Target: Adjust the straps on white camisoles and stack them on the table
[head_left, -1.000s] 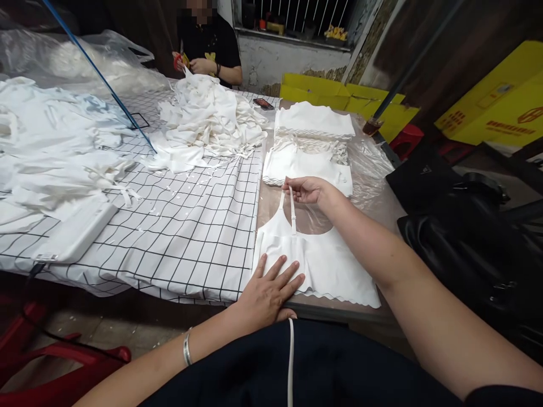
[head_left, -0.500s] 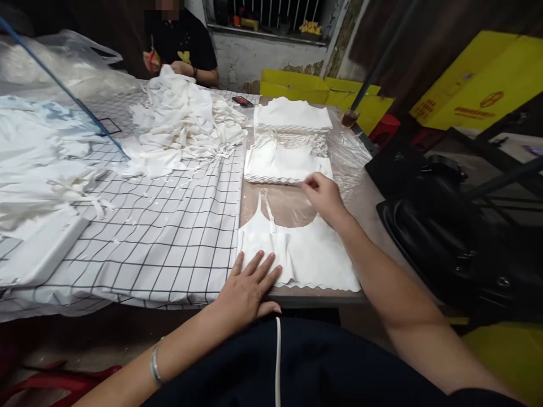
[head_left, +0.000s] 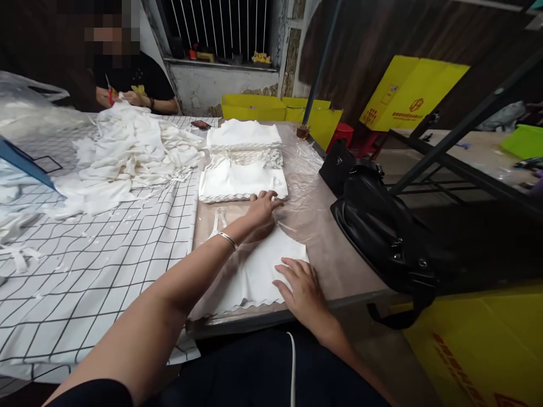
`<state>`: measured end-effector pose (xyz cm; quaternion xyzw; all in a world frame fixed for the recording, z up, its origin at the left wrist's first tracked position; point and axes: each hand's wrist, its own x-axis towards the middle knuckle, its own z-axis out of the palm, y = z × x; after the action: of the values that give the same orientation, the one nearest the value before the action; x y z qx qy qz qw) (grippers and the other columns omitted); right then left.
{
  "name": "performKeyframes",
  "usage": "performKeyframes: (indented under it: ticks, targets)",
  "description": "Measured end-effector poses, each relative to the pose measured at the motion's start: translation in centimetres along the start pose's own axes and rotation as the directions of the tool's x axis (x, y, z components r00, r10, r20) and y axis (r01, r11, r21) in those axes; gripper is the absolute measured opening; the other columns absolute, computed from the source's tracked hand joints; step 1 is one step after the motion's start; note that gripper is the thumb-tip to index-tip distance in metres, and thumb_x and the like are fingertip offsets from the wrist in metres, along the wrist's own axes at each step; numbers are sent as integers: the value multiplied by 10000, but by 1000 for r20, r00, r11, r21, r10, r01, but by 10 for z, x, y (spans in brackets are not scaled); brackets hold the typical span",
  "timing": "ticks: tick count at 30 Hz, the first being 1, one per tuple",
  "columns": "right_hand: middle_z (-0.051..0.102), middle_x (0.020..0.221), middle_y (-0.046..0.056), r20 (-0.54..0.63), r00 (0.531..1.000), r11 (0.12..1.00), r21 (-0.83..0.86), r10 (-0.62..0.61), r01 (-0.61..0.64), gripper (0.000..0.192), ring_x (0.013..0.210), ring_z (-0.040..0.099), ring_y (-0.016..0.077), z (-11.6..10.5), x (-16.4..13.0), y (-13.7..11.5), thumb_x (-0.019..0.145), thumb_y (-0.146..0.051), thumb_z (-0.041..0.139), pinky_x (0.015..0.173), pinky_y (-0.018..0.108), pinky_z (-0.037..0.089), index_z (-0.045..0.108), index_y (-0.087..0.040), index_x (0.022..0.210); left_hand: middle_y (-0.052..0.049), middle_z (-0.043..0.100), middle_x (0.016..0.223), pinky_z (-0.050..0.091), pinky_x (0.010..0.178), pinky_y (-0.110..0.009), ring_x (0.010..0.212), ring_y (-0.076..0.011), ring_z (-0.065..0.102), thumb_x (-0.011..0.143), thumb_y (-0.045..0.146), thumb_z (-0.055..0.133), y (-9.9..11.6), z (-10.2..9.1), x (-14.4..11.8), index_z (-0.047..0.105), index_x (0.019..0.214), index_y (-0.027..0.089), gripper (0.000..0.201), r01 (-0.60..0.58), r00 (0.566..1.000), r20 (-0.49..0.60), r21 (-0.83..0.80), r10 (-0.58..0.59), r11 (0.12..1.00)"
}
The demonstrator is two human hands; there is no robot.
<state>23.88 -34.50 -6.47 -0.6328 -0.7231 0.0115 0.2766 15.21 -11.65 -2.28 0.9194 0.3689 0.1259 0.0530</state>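
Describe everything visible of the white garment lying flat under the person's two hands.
The white garment looks like a thin, smooth fabric camisole lying flat on the plastic-covered table. Its near hem is scalloped; thin straps show at the far left end. The right hand presses flat on its near right part, and the left hand reaches across its far edge, the forearm hiding part of it.

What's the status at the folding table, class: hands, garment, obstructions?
Left hand open, flat across white top. Right hand open, pressing its near hem. Folded stack just beyond; black bag alongside.
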Motion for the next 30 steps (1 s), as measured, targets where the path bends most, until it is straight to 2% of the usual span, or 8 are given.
performKeyframes:
  ticks: [3, 9, 13, 17, 21, 24, 28, 30]
  targets:
    - [639, 1230, 68, 18, 1000, 1000, 6, 22, -22, 228, 1123, 514, 257, -2, -1, -2, 892, -265, 615, 959, 412, 398, 655, -229, 1114, -99, 570, 1331, 298, 863, -466, 1175, -321, 444, 785, 131, 549, -18, -6, 10, 732, 871, 231, 225, -297, 950, 131, 100, 284, 950]
    - [633, 1247, 53, 45, 996, 997, 33, 73, -75, 227, 1134, 512, 261, -3, -1, -4, 889, -282, 621, 968, 425, 387, 653, -250, 1112, -89, 688, 727, 258, 854, -436, 856, -227, 513, 779, 99, 530, -38, -41, 37, 691, 775, 190, 185, -508, 842, 298, 164, 449, 846]
    - [638, 1242, 50, 48, 996, 995, 61, 81, -84, 229, 1138, 518, 254, -3, 1, -5, 882, -269, 630, 961, 418, 395, 654, -244, 1108, -38, 678, 690, 223, 950, -452, 809, -181, 519, 769, 185, 586, -52, -71, 54, 715, 789, 216, 135, -477, 843, 398, 249, 360, 843]
    - [648, 1229, 65, 34, 995, 992, 91, 90, -93, 223, 1134, 531, 260, -1, -1, -4, 878, -249, 622, 959, 432, 410, 668, -244, 1096, 0, 647, 644, 165, 1023, -486, 885, -201, 546, 780, 377, 636, -65, -109, 65, 729, 743, 237, 172, -330, 901, 380, 287, 209, 899]
    - [670, 1183, 112, 29, 987, 949, 272, 157, -158, 207, 1113, 546, 308, -2, 5, -5, 897, -320, 579, 955, 501, 408, 708, -232, 1033, 4, 541, 553, 132, 1050, -515, 887, -235, 574, 755, 406, 689, -37, -140, 40, 697, 631, 188, 251, -194, 963, 241, 327, 118, 925]
    - [703, 1079, 125, 155, 946, 697, 645, 284, -314, 384, 1070, 589, 295, -12, 20, -10, 901, -532, 523, 957, 484, 421, 719, -215, 996, 9, 514, 546, 127, 1063, -524, 833, -235, 597, 755, 289, 690, 18, -145, -9, 666, 594, 180, 196, -165, 980, 158, 313, 120, 935]
    - [723, 953, 100, 518, 813, -97, 853, 265, -512, 594, 912, 660, 220, -28, 41, -20, 833, -716, 488, 860, 381, 489, 706, -181, 971, -5, 555, 528, 236, 1026, -471, 735, -215, 611, 732, 270, 715, 78, -142, -74, 629, 524, 199, 236, -220, 924, 344, 129, 165, 967]
    - [718, 861, 65, 591, 765, -309, 799, 255, -515, 466, 781, 656, 175, -33, 42, -23, 782, -627, 638, 774, 325, 505, 705, -180, 895, -20, 637, 608, 302, 979, -443, 734, -209, 621, 793, 338, 662, 81, -140, -89, 690, 618, 224, 210, -210, 893, 410, 14, 186, 978]
